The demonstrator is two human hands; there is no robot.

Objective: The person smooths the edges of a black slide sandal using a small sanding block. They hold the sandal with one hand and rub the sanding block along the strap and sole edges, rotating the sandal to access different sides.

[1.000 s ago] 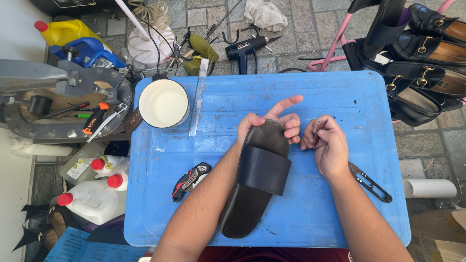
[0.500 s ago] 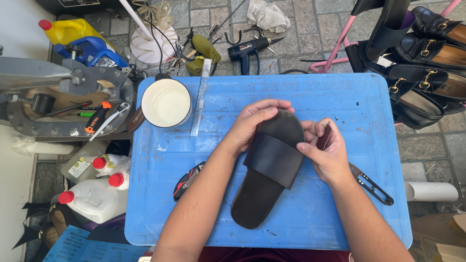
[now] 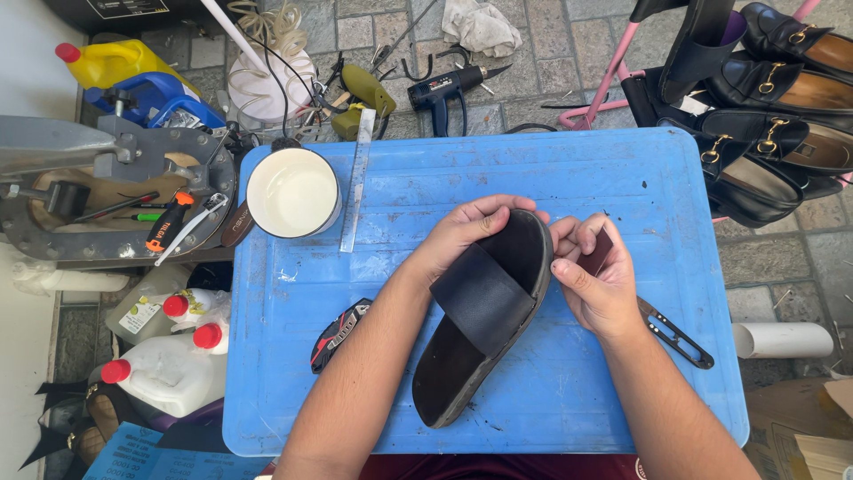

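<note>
A: Sandal (image 3: 484,320), black, one broad strap across it, lies slantwise on your blue table (image 3: 533,169), heel end towards you and toe end raised between your hands.

B: And my grip on it?

A: Your left hand (image 3: 466,233) curls over the toe rim, fingers closed on its edge. Your right hand (image 3: 600,276) is closed beside the toe, thumb and fingers pinching a small dark piece (image 3: 595,253) against the sandal; what that piece is cannot be told.

B: What else is on the table?

A: White bowl (image 3: 293,191) and metal ruler (image 3: 357,178) at the far left; thread snips (image 3: 675,336) just right of your right wrist; a black-and-red tool (image 3: 338,333) by your left forearm.
</note>
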